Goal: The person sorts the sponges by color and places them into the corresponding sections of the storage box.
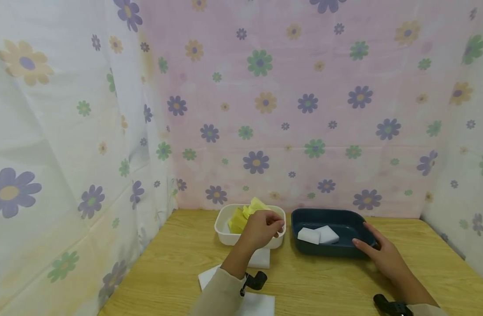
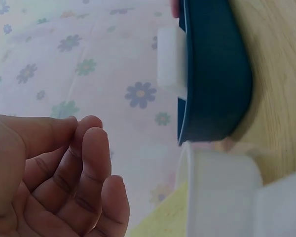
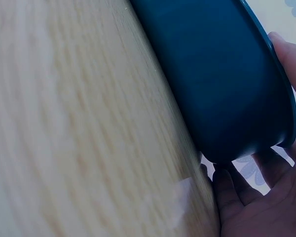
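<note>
My left hand [image 1: 261, 228] is above the front right of a white plastic bin [image 1: 225, 239]. Its fingers are loosely curled, the thumb tip meets the index fingertip, and nothing shows between them in the left wrist view. Yellow sponge pieces [image 1: 237, 220] lie in that bin, partly hidden by the hand. My right hand [image 1: 383, 256] holds the right end of a dark blue bin [image 1: 324, 250], thumb on the front rim and fingers around the end wall. Two white foam blocks [image 1: 309, 235] lie at the left inside the dark blue bin.
Several white flat pieces [image 1: 259, 259] lie on the wooden table [image 1: 312, 285] in front of the white bin, partly under the left forearm. A flowered curtain [image 1: 289, 145] hangs behind and along both sides. Small black devices [image 1: 257, 281] are strapped to the wrists.
</note>
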Tool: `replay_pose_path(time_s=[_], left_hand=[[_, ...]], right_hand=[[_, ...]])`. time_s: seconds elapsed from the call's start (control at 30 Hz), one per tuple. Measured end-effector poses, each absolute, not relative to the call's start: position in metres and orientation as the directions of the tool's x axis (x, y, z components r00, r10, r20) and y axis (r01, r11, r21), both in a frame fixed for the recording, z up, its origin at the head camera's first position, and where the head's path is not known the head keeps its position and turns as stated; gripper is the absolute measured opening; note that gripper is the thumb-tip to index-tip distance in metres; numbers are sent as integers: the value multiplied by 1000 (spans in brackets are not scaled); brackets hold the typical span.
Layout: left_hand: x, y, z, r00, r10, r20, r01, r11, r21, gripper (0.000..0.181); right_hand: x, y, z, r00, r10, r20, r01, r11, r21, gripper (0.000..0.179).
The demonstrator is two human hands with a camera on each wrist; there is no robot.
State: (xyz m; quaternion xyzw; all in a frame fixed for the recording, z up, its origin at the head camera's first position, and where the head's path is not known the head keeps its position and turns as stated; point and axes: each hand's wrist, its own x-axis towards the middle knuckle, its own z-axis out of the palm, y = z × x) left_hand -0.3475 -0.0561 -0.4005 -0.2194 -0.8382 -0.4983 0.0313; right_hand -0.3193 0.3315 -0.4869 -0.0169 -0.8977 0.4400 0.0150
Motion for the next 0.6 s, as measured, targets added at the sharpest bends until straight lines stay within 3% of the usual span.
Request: replay_pose_path(time_s=[0.3, 0.6], left_hand=[[-334, -102, -389, -891, 368, 265, 437, 543, 717, 12], [-328, -131, -397, -878, 452, 160, 436, 613, 659, 19]], right_hand=[[-322, 331, -488, -999, 34, 20, 5, 597, -802, 96], [-320, 333, -488, -999, 36, 22, 4, 596, -803, 96]])
